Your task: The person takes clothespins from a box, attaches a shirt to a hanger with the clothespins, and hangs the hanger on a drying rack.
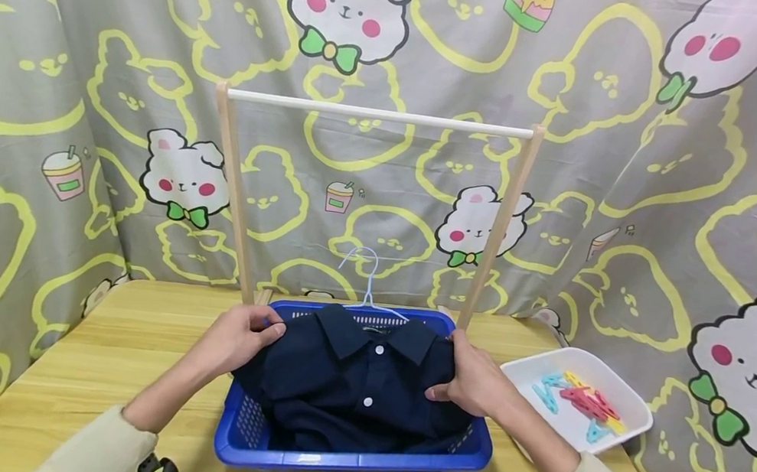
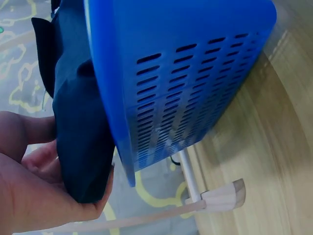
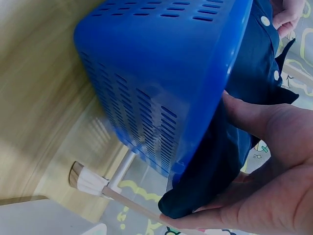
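Note:
A dark navy button-up shirt (image 1: 371, 374), collar uppermost with white buttons down its front, lies bunched in a blue plastic basket (image 1: 354, 463). Behind the collar rises the hook of a pale wire hanger (image 1: 370, 281); its lower part is hidden by the cloth. My left hand (image 1: 239, 338) pinches the shirt's shoulder on the left, its thumb on the front of the fabric. On the opposite side my right hand (image 1: 477, 377) grips the other shoulder, thumb in front and fingers behind. Both wrist views show cloth held between thumb and fingers beside the basket's rim.
A wooden rack with a white top bar (image 1: 377, 114) stands behind the basket. To the right, a white tray (image 1: 635, 426) holds several coloured clothespins (image 1: 586, 402). Everything rests on a wood-grain table (image 1: 156, 313), with a patterned curtain (image 1: 384, 183) around it.

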A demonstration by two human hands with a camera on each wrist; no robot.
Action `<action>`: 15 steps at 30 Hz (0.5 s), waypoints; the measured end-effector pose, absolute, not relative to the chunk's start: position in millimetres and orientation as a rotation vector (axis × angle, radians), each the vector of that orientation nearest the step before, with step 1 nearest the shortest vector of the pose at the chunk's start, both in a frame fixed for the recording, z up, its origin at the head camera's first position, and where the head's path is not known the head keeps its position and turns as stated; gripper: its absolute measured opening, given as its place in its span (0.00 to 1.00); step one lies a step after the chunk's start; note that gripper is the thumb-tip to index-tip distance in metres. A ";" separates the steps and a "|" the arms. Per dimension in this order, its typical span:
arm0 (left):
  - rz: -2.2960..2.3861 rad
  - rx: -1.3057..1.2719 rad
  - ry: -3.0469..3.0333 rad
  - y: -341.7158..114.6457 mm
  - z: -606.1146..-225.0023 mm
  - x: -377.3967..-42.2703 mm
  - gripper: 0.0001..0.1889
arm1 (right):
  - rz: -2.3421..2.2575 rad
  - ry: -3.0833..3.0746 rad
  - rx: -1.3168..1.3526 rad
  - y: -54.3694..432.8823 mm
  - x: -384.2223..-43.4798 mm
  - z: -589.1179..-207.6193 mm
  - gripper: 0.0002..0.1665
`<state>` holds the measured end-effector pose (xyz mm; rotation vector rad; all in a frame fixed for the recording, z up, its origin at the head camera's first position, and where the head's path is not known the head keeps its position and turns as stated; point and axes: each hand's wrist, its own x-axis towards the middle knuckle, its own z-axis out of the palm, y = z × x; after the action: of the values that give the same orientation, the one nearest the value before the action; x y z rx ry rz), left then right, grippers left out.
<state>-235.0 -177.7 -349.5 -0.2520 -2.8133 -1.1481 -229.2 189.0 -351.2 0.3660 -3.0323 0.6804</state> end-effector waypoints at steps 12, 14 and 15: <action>-1.358 -0.095 -2.713 -175.6 -354.6 -238.8 0.05 | 0.669 -2.990 0.362 189.7 -231.1 -351.3 0.52; -1.376 -0.086 -2.704 -175.7 -354.9 -239.1 0.05 | 0.678 -2.990 0.360 189.9 -231.7 -351.0 0.52; -1.386 -0.083 -2.701 -175.7 -354.9 -239.0 0.05 | 0.687 -2.990 0.362 189.9 -232.3 -350.6 0.52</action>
<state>-239.0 -175.7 -354.9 -0.0826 -2.7009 -1.3864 -232.3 189.9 -350.6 0.3618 -2.9903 0.6869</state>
